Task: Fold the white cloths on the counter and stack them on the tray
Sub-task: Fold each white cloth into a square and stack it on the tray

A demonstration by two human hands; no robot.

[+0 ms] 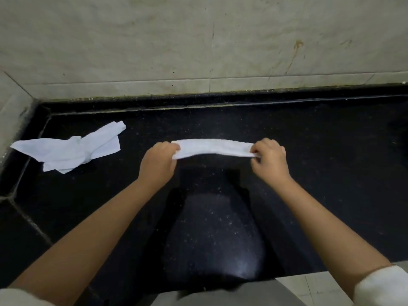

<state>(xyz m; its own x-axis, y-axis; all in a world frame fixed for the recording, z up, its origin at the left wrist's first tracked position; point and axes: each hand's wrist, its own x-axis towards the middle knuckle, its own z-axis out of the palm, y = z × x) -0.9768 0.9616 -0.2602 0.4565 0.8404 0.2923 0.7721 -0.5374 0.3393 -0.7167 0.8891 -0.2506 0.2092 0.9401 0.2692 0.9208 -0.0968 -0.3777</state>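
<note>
A white cloth (213,147), folded into a long narrow strip, is stretched between my two hands just above the black counter (309,151). My left hand (157,161) pinches its left end and my right hand (269,159) pinches its right end. Several more white cloths (70,149) lie crumpled and unfolded in a loose pile on the counter at the far left, apart from both hands. No tray is in view.
A pale tiled wall (198,45) rises behind the counter and turns the corner at the left. The counter's near edge (326,271) shows at lower right, with light floor tiles below it.
</note>
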